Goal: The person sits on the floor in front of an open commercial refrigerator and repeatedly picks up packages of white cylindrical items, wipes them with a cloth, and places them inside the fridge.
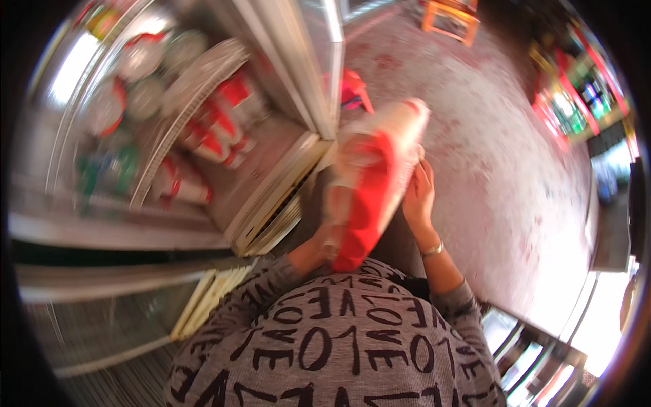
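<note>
A long red and whitish package, blurred and possibly a bottle with a red label, lies slantwise across the middle of the view in front of my chest. My left hand is at its lower left side, mostly hidden behind it. On its right side, my right hand is raised with the fingers close to the package; a bracelet is on that wrist. To the left stands a glass-fronted display cooler with its inside in view. Red and white bottles lie in its lower part, and several clear containers are on a wire shelf.
A door frame rises beside the cooler. An orange stool stands on the stained floor far ahead, and a red plastic item is nearer. Shelves with green bottles are at right; a rack is at lower right.
</note>
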The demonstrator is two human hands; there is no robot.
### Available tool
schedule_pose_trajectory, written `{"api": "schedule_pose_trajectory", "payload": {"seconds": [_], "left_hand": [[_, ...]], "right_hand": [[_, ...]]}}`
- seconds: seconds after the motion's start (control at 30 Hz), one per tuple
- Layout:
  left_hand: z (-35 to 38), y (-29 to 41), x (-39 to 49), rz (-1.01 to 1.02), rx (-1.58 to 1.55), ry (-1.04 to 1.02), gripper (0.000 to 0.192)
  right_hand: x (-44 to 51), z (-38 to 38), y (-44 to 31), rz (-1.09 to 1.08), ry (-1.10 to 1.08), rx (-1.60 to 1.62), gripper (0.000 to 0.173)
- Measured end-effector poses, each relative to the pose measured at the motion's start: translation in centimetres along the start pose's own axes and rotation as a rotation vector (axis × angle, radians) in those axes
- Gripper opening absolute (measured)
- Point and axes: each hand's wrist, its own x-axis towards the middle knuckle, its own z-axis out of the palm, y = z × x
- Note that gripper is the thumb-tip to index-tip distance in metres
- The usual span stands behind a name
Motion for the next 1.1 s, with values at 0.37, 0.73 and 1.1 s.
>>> {"api": "schedule_pose_trajectory", "payload": {"seconds": [0.37,0.73,1.1], "left_hand": [[2.8,1.7,-1.1,0.584,0.290,0.516,0.041],[-1.0,4.9,-14.6,0.832,0.308,0.706,0.048],[2.0,4.6,-23.5,1.344,0.860,1.004,0.065]], "right_hand": [[-5.3,-0.2,-11.1,0.163,-0.508,0.575,0.040],[-2.9,-0.9,-7.0,0.827,-0.790,1.057,0.032],[-3.0,-0.6,0.0,0.880,-0.721,0.948,0.035]]}}
